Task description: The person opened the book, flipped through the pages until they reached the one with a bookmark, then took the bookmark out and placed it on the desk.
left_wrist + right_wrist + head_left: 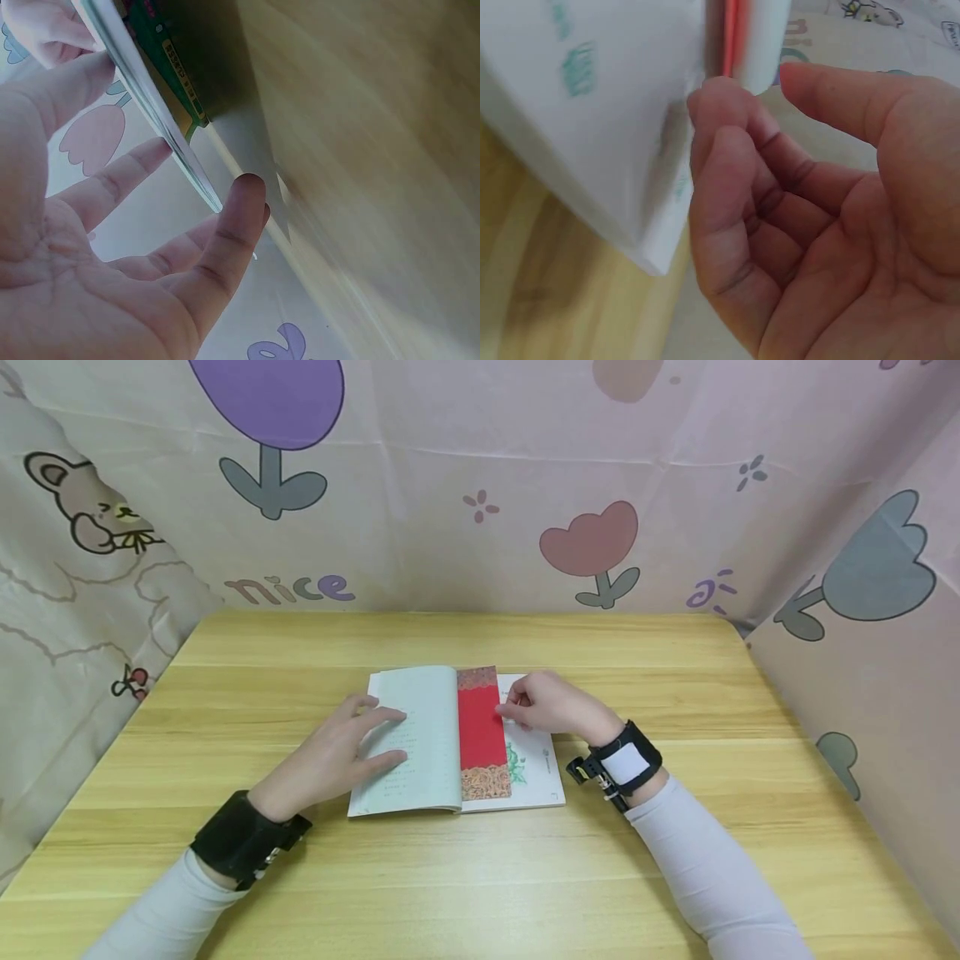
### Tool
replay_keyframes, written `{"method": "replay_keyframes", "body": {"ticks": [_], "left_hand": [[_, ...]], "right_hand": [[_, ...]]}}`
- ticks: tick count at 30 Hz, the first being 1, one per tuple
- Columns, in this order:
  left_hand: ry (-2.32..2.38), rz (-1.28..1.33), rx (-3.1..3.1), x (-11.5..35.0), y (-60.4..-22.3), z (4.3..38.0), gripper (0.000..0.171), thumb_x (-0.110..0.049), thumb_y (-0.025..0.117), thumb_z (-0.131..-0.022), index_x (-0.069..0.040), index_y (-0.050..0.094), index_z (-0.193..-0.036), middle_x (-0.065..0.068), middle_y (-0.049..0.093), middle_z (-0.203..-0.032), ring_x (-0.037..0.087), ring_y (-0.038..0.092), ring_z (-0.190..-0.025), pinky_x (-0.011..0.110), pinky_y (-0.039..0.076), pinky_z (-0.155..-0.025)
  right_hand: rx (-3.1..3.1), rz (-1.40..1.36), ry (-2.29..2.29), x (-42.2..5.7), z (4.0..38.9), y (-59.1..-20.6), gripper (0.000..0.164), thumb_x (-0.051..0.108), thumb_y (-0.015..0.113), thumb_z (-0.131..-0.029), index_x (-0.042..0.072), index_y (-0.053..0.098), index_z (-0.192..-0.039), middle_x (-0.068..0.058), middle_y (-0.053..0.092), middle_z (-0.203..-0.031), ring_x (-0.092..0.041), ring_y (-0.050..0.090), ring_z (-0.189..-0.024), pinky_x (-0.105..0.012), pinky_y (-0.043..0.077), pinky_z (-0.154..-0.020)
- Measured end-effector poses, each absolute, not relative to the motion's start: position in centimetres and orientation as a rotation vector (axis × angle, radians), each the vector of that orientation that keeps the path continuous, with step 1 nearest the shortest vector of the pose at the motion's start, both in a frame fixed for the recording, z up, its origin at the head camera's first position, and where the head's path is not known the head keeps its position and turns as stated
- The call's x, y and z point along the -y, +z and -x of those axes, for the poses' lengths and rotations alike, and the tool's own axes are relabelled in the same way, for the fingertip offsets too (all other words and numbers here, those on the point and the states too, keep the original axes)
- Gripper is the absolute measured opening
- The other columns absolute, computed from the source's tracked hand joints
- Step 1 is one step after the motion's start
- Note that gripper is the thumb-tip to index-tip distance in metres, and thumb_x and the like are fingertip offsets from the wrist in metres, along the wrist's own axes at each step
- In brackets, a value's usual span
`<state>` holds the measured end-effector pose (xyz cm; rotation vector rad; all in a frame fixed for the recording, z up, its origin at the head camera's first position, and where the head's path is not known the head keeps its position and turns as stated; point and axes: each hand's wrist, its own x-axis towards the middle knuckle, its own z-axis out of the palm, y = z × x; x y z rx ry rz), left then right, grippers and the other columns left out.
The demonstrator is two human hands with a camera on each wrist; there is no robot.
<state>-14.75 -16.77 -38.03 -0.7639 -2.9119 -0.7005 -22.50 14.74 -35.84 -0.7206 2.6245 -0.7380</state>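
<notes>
An open book (420,727) lies on the table, its pale left page and white right page showing. Along the spine, over the right page, is a red paper piece like an envelope (480,727), with brown patterned bands at both ends. My left hand (322,756) rests on the left page, thumb and fingers spread and extended; some fingers reach past the page edge in the left wrist view. My right hand (547,702), fingers loosely curled, touches the red envelope's right edge. In the right wrist view its thumb stands apart from the index finger.
The book sits on a light wooden table (637,877). Printed cloth (435,543) hangs behind the table and along both sides. A strap with a small camera is on each wrist. Green print (516,764) shows on the right page.
</notes>
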Motion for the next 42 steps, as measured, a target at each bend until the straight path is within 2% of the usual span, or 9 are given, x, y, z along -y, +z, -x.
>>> {"method": "replay_keyframes", "body": {"ticks": [5, 17, 24, 32, 42], "left_hand": [[-0.696, 0.759, 2.918, 16.8, -38.0, 14.7, 0.058, -0.043, 0.071, -0.084, -0.011, 0.06, -0.131, 0.02, 0.043, -0.133, 0.033, 0.046, -0.114, 0.052, 0.047, -0.086], [-0.698, 0.767, 2.904, 16.8, -38.2, 14.8, 0.058, -0.044, 0.071, -0.084, -0.012, 0.06, -0.131, 0.017, 0.045, -0.131, 0.031, 0.047, -0.112, 0.051, 0.047, -0.085], [-0.701, 0.756, 2.909, 16.8, -38.2, 14.8, 0.058, -0.043, 0.072, -0.083, -0.012, 0.06, -0.13, 0.017, 0.045, -0.129, 0.03, 0.048, -0.11, 0.049, 0.048, -0.085], [-0.686, 0.77, 2.9, 16.7, -38.2, 14.9, 0.057, -0.042, 0.073, -0.083, -0.011, 0.06, -0.129, 0.016, 0.047, -0.128, 0.029, 0.048, -0.109, 0.048, 0.048, -0.085], [-0.689, 0.75, 2.919, 16.6, -38.3, 14.9, 0.057, -0.041, 0.073, -0.083, -0.011, 0.06, -0.129, 0.017, 0.046, -0.129, 0.03, 0.048, -0.11, 0.049, 0.047, -0.087]], "right_hand": [[-2.612, 0.701, -0.665, -14.7, 22.7, -36.3, 0.023, 0.032, 0.065, -0.092, 0.011, 0.07, -0.083, 0.0, 0.056, -0.058, -0.015, 0.046, -0.05, -0.025, 0.033, -0.048], [-2.606, 0.672, -0.671, -14.1, 22.7, -36.7, 0.026, 0.032, 0.066, -0.091, 0.011, 0.069, -0.077, -0.001, 0.056, -0.059, -0.014, 0.046, -0.051, -0.024, 0.035, -0.05], [-2.604, 0.657, -0.701, -14.1, 22.9, -37.1, 0.021, 0.028, 0.067, -0.091, 0.01, 0.068, -0.079, -0.001, 0.057, -0.062, -0.016, 0.049, -0.055, -0.024, 0.037, -0.051], [-2.591, 0.668, -0.779, -14.3, 23.1, -37.2, 0.022, 0.027, 0.063, -0.094, 0.009, 0.066, -0.081, -0.003, 0.058, -0.064, -0.017, 0.05, -0.054, -0.024, 0.036, -0.049], [-2.603, 0.653, -0.925, -16.0, 23.4, -36.4, 0.021, 0.022, 0.058, -0.098, 0.006, 0.063, -0.085, -0.008, 0.061, -0.072, -0.021, 0.057, -0.063, -0.028, 0.044, -0.055]]}}
